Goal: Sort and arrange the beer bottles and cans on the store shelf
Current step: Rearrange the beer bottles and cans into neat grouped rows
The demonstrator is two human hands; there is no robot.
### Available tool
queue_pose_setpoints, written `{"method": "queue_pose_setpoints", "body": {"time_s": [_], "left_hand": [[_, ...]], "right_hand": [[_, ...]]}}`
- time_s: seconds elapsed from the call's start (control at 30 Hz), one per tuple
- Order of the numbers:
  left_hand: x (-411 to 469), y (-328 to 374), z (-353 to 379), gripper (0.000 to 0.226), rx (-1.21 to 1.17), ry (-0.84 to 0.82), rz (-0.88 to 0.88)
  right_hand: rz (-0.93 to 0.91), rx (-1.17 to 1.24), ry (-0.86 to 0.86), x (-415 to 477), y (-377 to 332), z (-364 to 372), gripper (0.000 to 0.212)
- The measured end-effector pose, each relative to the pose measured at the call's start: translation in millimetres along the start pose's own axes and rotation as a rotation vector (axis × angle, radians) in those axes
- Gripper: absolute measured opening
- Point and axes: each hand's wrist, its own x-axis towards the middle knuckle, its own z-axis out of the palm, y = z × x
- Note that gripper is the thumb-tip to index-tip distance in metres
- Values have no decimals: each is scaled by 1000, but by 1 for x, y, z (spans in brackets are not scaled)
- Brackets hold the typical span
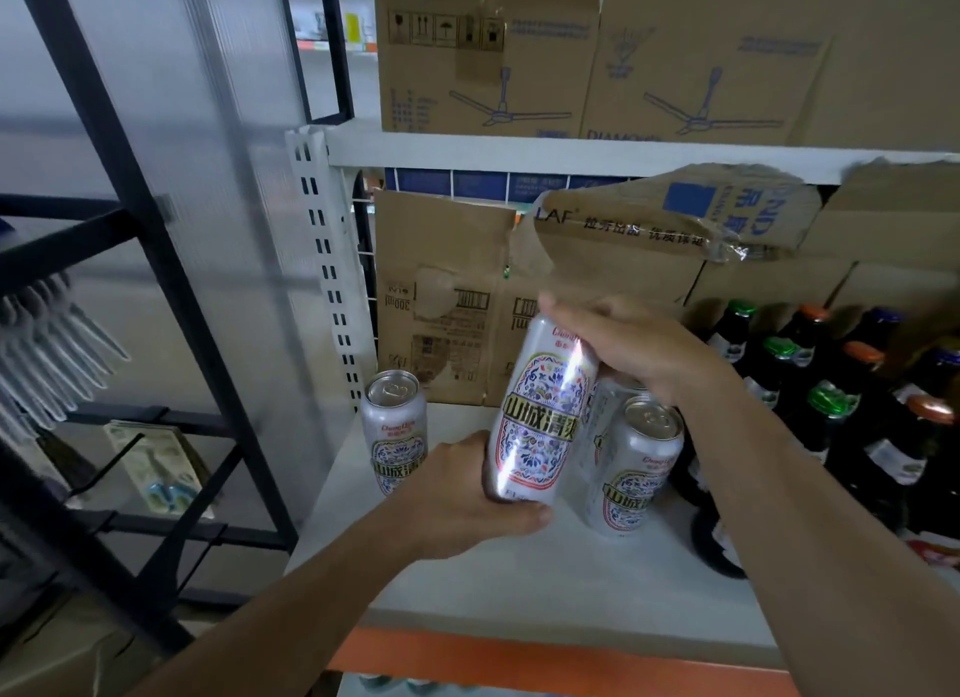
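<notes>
Silver patterned can (543,413) held tilted above white shelf (519,582) — left grip (467,493) curled round its base, right grip (639,350) clasping its top. Three more upright on shelf: lone can (396,426) at left, front can (636,467) and half-hidden can (605,415) at right, beside dark bottles (802,343) — at least eight caps visible. Cardboard boxes (441,291) behind.

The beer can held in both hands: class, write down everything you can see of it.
The beer can is tall, silver and shiny like metal, with a blue, red and gold floral label, large Chinese characters and red script near the top. It is tilted, top to the right, above the white shelf. The left hand grips its base; the right hand covers its top, hiding the lid.
</notes>
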Motion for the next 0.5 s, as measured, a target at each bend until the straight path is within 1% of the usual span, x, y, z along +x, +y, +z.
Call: {"method": "queue_pose_setpoints", "body": {"time_s": [0.1,0.2,0.27,0.3,0.33,0.37,0.4,0.43,0.5], "left_hand": [[8,-10,9,44,36,-6,-34],[15,-19,18,60,24,26,-85],[19,-22,17,66,60,-9,-113],[20,-23,15,70,127,-43,-118],[21,-19,11,69,223,-71,-116],[22,-14,5,62,322,-78,-108],[22,-8,-2,52,398,-48,-86],[23,-2,-11,42,453,16,-55],[26,7,-31,29,478,206,35]], "right_hand": [[-35,-92,18,2,2,-5,47],[-90,-93,39,2,5,-5,39],[-117,-103,57,2,8,-4,38],[-126,-115,74,3,10,-4,38],[-134,-131,91,5,12,-4,38],[-145,-151,104,6,14,-4,39],[-153,-169,114,8,15,-4,38],[-158,-186,118,9,17,-4,37],[-154,-232,118,12,18,-4,33]]}}
